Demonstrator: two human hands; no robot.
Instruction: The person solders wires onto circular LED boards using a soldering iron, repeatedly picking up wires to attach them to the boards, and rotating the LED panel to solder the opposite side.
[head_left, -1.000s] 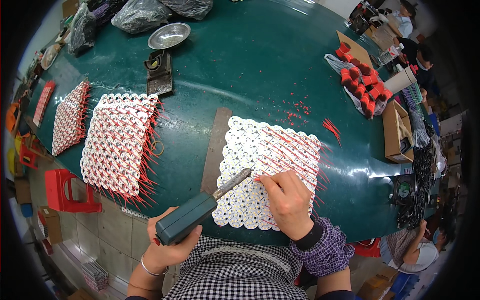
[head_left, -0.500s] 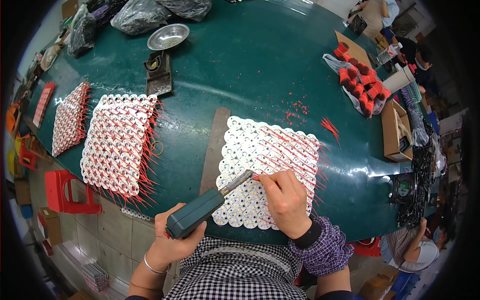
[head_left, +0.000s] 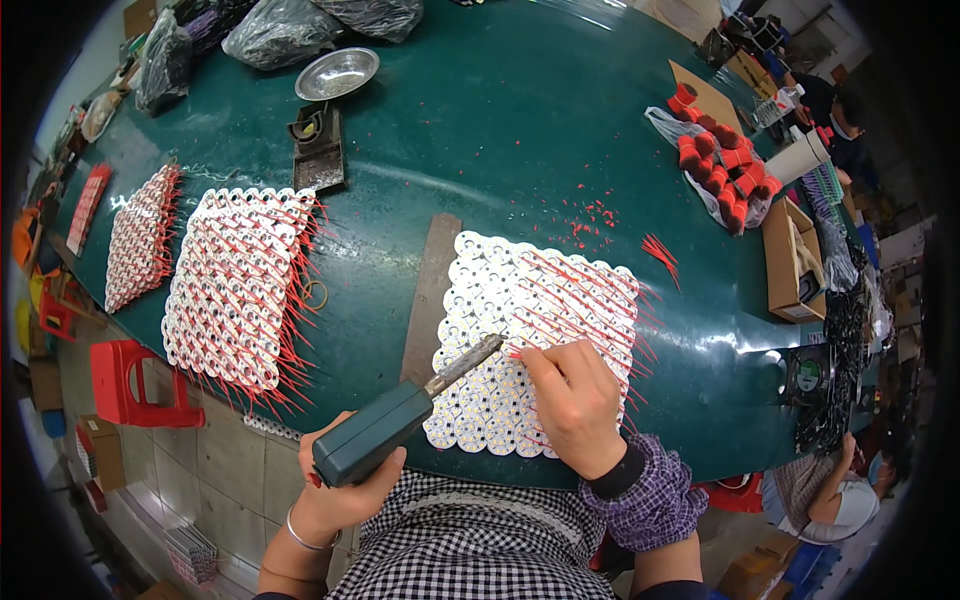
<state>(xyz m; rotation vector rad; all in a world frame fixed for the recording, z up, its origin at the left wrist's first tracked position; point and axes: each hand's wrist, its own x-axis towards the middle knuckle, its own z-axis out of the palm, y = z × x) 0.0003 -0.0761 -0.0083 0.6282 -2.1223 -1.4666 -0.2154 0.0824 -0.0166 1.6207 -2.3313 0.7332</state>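
Note:
A white panel of round discs (head_left: 505, 300) with thin red wires across it lies on the green table (head_left: 500, 130) in front of me. My left hand (head_left: 340, 495) grips the dark green handle of a soldering tool (head_left: 385, 425), whose metal tip reaches the panel's lower left part. My right hand (head_left: 570, 405) rests on the panel beside that tip, its fingers pinching a red wire against a disc.
Two finished wired panels (head_left: 240, 285) (head_left: 140, 235) lie to the left. A grey metal strip (head_left: 432, 295) lies beside my panel. A metal bowl (head_left: 338, 72), a tool stand (head_left: 318, 150), red spools (head_left: 725, 165), a cardboard box (head_left: 795, 265) and another person (head_left: 830, 490) surround the table.
The soldering tool has tilted and shifted slightly right along the panel, my left hand following. My right hand stays on the panel near the tip.

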